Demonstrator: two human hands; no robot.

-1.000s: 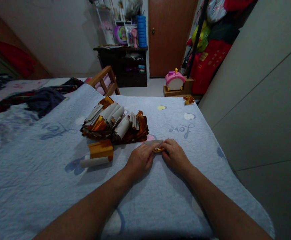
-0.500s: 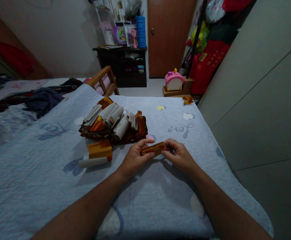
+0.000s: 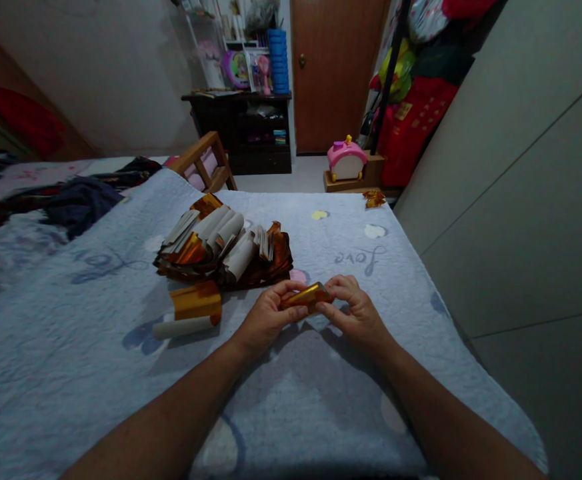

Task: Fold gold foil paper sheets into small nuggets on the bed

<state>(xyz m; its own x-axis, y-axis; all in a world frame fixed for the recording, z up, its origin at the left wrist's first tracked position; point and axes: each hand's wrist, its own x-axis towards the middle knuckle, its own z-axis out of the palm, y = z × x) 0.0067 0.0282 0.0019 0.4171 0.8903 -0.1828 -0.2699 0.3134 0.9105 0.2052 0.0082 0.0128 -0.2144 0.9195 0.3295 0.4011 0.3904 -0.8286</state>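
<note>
Between both hands is a rolled sheet of shiny gold-orange paper (image 3: 307, 299), held just above the bed. My left hand (image 3: 269, 312) grips its left end, thumb in front and fingers behind. At the right end, my right hand (image 3: 355, 308) pinches the paper between thumb and fingers. To the left lies a single partly curled sheet (image 3: 197, 301), gold on one face and pale grey on its rolled edge. Behind it rests a stack of similar gold and grey papers (image 3: 225, 247), many of them curled.
A light blue quilt (image 3: 291, 413) with hearts and lettering covers the bed. A small folded gold piece (image 3: 373, 199) lies at its far right corner. Dark clothes (image 3: 83, 200) are heaped at left. A pale cabinet (image 3: 535, 200) borders the right side; a wooden chair (image 3: 209, 160) stands beyond.
The gold paper has turned in my fingers and now looks rounder, with a bright highlight along its top. My right thumb has shifted slightly left. The camera view has moved a little.
</note>
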